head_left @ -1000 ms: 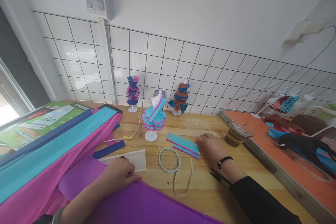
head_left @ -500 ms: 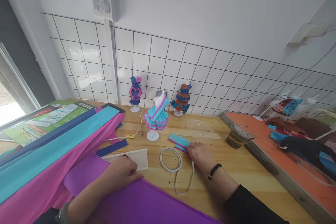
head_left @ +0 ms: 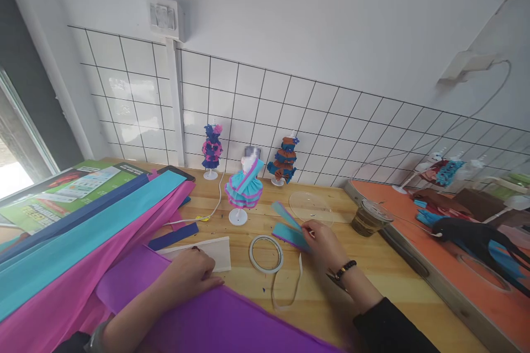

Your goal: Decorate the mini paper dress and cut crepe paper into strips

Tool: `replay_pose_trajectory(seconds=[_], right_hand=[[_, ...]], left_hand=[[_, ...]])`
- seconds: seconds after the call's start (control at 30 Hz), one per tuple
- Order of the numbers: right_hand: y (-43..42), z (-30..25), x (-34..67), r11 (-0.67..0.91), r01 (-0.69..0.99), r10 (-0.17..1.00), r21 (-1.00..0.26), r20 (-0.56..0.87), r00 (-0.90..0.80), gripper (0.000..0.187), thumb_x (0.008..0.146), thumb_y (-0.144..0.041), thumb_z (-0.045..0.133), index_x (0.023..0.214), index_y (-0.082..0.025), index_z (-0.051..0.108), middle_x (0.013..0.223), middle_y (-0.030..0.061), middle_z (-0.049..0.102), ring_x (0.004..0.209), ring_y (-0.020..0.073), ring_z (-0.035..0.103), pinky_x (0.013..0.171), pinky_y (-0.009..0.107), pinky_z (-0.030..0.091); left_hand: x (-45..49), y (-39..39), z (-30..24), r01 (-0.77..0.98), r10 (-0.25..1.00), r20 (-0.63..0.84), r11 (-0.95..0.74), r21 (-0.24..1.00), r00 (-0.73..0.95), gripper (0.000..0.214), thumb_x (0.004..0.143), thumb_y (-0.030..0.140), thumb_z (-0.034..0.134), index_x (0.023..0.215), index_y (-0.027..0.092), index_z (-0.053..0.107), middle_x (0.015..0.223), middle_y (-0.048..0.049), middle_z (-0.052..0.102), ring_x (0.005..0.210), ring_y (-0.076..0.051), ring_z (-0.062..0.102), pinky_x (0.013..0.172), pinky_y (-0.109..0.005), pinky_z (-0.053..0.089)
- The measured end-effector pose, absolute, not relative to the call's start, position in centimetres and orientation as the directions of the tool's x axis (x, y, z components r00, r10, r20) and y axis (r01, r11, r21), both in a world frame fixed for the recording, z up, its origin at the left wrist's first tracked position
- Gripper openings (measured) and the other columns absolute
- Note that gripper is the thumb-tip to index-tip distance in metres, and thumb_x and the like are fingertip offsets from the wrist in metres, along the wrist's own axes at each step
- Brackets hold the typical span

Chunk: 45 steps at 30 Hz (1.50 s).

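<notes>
Between the fingers of my right hand (head_left: 325,240) is a turquoise paper strip (head_left: 290,235) with pink edging, its loose ends fanned apart and slightly blurred. A dark, thin object (head_left: 337,281) shows under that wrist; I cannot make out what it is. My left hand (head_left: 192,270), fingers curled and thumb stretched along the edge, bears down on a purple crepe paper sheet (head_left: 232,320). A roll of double-sided tape (head_left: 266,270) lies flat between my hands, with a narrow white strip (head_left: 285,307) curling beside it. Behind them stands a small dress form (head_left: 244,187) in a ruffled turquoise and pink paper dress.
Folded turquoise paper (head_left: 136,205) and pink paper (head_left: 120,242) fill the left. Two more dressed forms, one blue-pink (head_left: 212,149) and one brown-blue (head_left: 284,160), stand by the tiled wall. At right are a clear disc (head_left: 310,207), a lidded cup (head_left: 370,218) and an orange surface (head_left: 439,248).
My right hand has lifted the turquoise strip a little, and its ends have spread apart. The dark object has come into sight under the right wrist. My left hand stays on the purple paper.
</notes>
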State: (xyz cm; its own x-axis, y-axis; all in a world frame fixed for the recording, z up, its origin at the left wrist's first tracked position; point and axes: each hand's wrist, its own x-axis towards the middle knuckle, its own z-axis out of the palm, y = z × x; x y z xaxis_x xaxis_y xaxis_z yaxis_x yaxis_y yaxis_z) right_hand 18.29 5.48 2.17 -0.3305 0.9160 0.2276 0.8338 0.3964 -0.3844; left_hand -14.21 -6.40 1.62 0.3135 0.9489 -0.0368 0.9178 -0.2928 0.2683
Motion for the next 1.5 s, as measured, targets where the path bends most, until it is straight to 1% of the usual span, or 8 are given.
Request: replay_pose_trajectory(seconds=[0.17,0.23,0.33,0.43,0.57,0.73,0.93,1.5], right_hand=[[2.9,4.9,17.7,0.330,0.649,0.940,-0.686,0.173,-0.295,0.029,0.084,-0.040,0.039,0.078,-0.017,0.057,0.075,0.0038,0.061,0.063,0.0143,0.055,0.060,0.026,0.044],[1.0,5.9,16.6,0.098,0.261,0.941,-0.960,0.003,-0.339,0.023,0.077,-0.041,0.053,0.076,-0.018,0.056,0.067,-0.0001,0.056,0.058,0.0115,0.050,0.057,0.025,0.042],[-1.6,6.5,14.4,-0.216,-0.044,0.837,-0.975,-0.162,-0.523,0.022,0.067,-0.036,0.067,0.070,-0.017,0.056,0.059,-0.0033,0.050,0.052,0.0079,0.044,0.052,0.021,0.037],[-2.9,6.2,12.2,-0.368,-0.010,0.695,-0.930,-0.268,-0.667,0.021,0.062,-0.031,0.070,0.068,-0.015,0.057,0.056,-0.0038,0.050,0.049,0.0059,0.043,0.049,0.019,0.033],[-2.9,5.7,10.5,-0.318,0.232,0.573,-0.919,-0.381,-0.725,0.023,0.064,-0.033,0.069,0.071,-0.014,0.057,0.053,-0.0061,0.048,0.044,0.0031,0.039,0.046,0.017,0.030],[-2.1,6.6,9.6,-0.169,0.328,0.596,-0.929,-0.362,-0.717,0.031,0.071,-0.046,0.063,0.077,-0.015,0.060,0.059,-0.0048,0.050,0.051,0.0046,0.043,0.050,0.016,0.033],[-1.4,6.5,8.6,-0.054,0.304,0.561,-0.951,-0.281,-0.779,0.033,0.067,-0.044,0.069,0.087,-0.018,0.063,0.067,-0.0031,0.056,0.056,0.0071,0.046,0.053,0.018,0.034],[-0.1,5.2,8.4,0.086,0.323,0.837,-0.942,-0.107,-0.536,0.035,0.066,-0.049,0.064,0.073,-0.016,0.056,0.059,-0.0048,0.044,0.053,0.0080,0.037,0.050,0.021,0.030]], left_hand=[[-13.7,-6.7,2.2,0.861,0.953,0.135,-0.304,0.408,0.272,0.029,0.078,0.043,0.052,0.078,0.017,0.064,0.080,-0.0093,0.063,0.080,-0.024,0.054,0.068,-0.032,0.037],[-13.3,-7.1,2.4,0.759,0.958,0.160,-0.287,0.584,0.238,0.033,0.078,0.046,0.052,0.088,0.017,0.064,0.087,-0.0098,0.063,0.085,-0.023,0.054,0.073,-0.033,0.039],[-12.3,-7.9,2.8,0.412,0.957,0.034,-0.156,0.898,0.289,0.048,0.075,0.054,0.053,0.108,0.019,0.060,0.102,-0.0102,0.061,0.091,-0.022,0.055,0.078,-0.033,0.043],[-11.4,-8.5,3.2,-0.041,0.887,0.035,-0.018,0.999,0.461,0.065,0.070,0.065,0.051,0.114,0.017,0.057,0.107,-0.0122,0.061,0.098,-0.025,0.055,0.084,-0.036,0.042],[-11.4,-8.2,3.0,-0.351,0.950,-0.032,0.146,0.925,0.310,0.051,0.063,0.054,0.067,0.096,0.015,0.063,0.086,-0.0084,0.066,0.080,-0.021,0.061,0.073,-0.032,0.046],[-12.2,-7.0,1.8,-0.397,0.978,-0.112,0.175,0.901,0.179,0.030,0.059,0.038,0.075,0.072,0.012,0.064,0.069,-0.0048,0.066,0.062,-0.016,0.060,0.063,-0.029,0.047],[-12.9,-6.3,1.2,-0.319,0.993,-0.057,0.086,0.944,0.099,0.028,0.064,0.037,0.073,0.074,0.013,0.063,0.068,-0.0027,0.066,0.064,-0.014,0.060,0.065,-0.027,0.047],[-13.9,-5.6,0.5,-0.277,0.994,-0.065,0.037,0.960,-0.091,0.036,0.063,0.042,0.072,0.082,0.013,0.061,0.075,-0.0041,0.067,0.069,-0.016,0.061,0.067,-0.029,0.047]])
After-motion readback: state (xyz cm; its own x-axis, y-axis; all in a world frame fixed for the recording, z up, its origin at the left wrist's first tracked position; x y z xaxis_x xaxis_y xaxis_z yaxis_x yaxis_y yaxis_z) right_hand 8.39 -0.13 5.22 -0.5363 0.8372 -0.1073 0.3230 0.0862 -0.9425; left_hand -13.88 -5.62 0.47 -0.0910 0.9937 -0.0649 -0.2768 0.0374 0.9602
